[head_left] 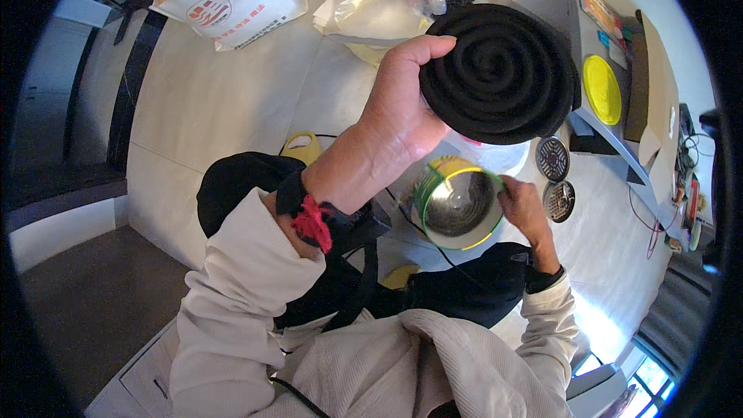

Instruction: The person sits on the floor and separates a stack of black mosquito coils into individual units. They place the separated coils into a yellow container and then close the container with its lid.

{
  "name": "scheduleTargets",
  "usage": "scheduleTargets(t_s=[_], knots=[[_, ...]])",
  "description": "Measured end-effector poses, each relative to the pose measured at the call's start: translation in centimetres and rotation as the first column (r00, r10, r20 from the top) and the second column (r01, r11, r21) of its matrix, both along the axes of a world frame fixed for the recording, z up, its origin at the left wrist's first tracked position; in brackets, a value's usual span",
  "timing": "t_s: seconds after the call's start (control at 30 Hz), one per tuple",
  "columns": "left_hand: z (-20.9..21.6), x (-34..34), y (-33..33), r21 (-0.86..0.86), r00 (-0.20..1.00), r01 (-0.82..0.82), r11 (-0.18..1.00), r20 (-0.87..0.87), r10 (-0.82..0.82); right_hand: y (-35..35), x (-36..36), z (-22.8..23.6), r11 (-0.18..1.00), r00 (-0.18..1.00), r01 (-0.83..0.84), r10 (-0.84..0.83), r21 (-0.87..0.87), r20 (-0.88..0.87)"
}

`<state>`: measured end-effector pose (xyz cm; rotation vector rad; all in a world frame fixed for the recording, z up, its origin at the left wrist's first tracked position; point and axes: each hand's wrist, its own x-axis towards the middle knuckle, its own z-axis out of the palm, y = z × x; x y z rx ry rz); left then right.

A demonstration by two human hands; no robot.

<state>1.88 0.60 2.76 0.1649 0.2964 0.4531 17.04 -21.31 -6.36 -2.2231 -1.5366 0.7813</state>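
Observation:
A thick stack of black mosquito coils (499,73) is raised up front, its spiral face showing. My left hand (406,97) grips it by the left edge, the thumb at the rim. Below it and a little to the right, my right hand (524,205) holds a round tin (457,203) by its rim. The tin is tilted, its mouth facing me; its rim is green and yellow, and bare metal shows inside. Two round pierced metal pieces, a dark one (552,158) and a shinier one (559,200), lie on the floor just right of my right hand.
At the far left stands a white bag (232,4), with a pale plastic bag (379,4) beside it. A yellow round lid (602,90) rests against a grey shelf (576,46) at right, near an opened cardboard box (658,101). Cables run over the tiled floor (224,101).

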Motion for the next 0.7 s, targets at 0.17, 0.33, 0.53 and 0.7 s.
scheduleTargets(t_s=[0.17,0.33,0.53,0.7], knots=[[-0.1,0.9,-0.5,0.007,1.000,0.016,1.000,-0.021,-0.016,-2.5,-1.9,-5.0,0.991,0.996,-0.052,0.060,-0.125,0.061],[-0.4,1.1,-0.6,0.046,0.999,0.035,0.998,-0.020,-0.034,-3.9,-1.5,-8.2,0.989,0.997,-0.013,0.025,-0.148,0.078],[-0.5,1.3,-0.5,0.006,0.998,0.039,0.999,-0.053,-0.039,-3.5,-1.1,-7.9,0.987,0.994,-0.025,0.041,-0.156,0.103],[-0.6,1.3,-0.6,-0.027,0.996,0.053,0.998,-0.067,-0.055,-3.0,-1.6,-6.5,0.959,0.974,-0.090,0.141,-0.269,0.176]])
